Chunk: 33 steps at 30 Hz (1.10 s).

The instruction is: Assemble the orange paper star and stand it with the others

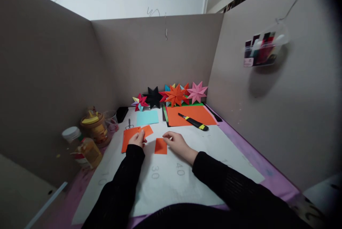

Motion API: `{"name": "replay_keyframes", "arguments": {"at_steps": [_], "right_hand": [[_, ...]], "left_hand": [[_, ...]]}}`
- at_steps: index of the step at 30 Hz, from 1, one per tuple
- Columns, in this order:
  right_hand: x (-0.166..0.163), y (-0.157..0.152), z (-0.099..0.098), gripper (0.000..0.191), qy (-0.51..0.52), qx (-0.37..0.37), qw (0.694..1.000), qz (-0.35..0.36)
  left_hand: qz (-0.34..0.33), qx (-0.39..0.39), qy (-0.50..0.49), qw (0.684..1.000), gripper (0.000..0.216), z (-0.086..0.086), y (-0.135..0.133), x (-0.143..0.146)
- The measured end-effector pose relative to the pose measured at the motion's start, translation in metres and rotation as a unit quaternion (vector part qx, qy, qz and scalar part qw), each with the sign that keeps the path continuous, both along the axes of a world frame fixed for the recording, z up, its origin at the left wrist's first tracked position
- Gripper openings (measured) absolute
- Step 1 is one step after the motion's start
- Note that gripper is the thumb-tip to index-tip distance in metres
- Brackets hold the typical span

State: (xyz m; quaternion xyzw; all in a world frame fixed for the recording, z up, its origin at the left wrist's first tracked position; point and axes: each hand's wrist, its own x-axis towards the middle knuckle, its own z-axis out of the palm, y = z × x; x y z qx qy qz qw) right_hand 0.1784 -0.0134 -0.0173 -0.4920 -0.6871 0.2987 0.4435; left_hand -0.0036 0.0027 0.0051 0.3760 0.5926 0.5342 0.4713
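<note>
My left hand is closed with the thumb pressed against the fingers, at the right edge of a stack of orange paper. A small orange paper piece sticks out from behind its fingertips, and the fingers appear to pinch it. Between the two hands an orange paper square lies flat on the white sheet. My right hand hovers at the square's upper right corner. Its fingers are half bent and slightly apart, and nothing shows in them.
Behind the hands lie a utility knife on orange sheets, light blue paper and small scissors. Folded paper stars line the back panel. A glue bottle and a jar stand left.
</note>
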Motion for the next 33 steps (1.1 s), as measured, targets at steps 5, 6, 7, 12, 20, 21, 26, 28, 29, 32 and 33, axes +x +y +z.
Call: {"name": "replay_keyframes", "arguments": {"at_steps": [5,6,7,12,20,21,26,28,29,32,33], "right_hand": [[0.0,0.028,-0.01,0.067,-0.182,-0.038,0.981,-0.056],[-0.002,0.032,-0.011,0.072,-0.203,-0.052,0.976,-0.054],[-0.003,0.036,-0.012,0.072,-0.211,-0.066,0.974,-0.048],[-0.005,0.042,-0.019,0.029,-0.138,-0.094,0.986,-0.01],[0.047,0.062,0.0,0.044,-0.004,0.001,0.975,-0.223],[0.052,0.062,0.004,0.05,0.016,0.057,0.953,-0.298],[0.025,0.036,0.009,0.046,0.154,0.042,0.983,-0.086],[0.002,0.022,0.006,0.05,0.216,-0.053,0.973,0.063],[-0.008,0.017,0.005,0.048,0.235,-0.074,0.966,0.083],[-0.021,0.013,0.001,0.03,0.276,-0.109,0.952,0.075],[-0.02,0.014,0.0,0.028,0.289,-0.111,0.949,0.064]], "left_hand": [[0.001,-0.005,0.037,0.999,0.046,0.001,0.003,-0.006],[-0.005,0.007,0.052,0.999,0.046,0.001,0.002,-0.005],[-0.012,0.02,0.068,0.997,0.047,0.001,0.001,-0.004],[-0.054,0.095,0.132,0.985,0.039,-0.004,0.001,0.002],[-0.096,0.111,0.057,0.988,0.033,-0.012,0.003,0.009],[-0.097,0.109,0.048,0.988,0.034,-0.012,0.003,0.009],[-0.128,0.108,0.007,0.986,0.035,-0.013,-0.002,0.013],[-0.147,0.116,0.012,0.982,0.034,-0.012,-0.005,0.016],[-0.153,0.119,0.02,0.981,0.033,-0.012,-0.006,0.018],[-0.162,0.115,0.043,0.979,0.032,-0.01,-0.008,0.019],[-0.162,0.108,0.046,0.98,0.032,-0.01,-0.008,0.018]]}}
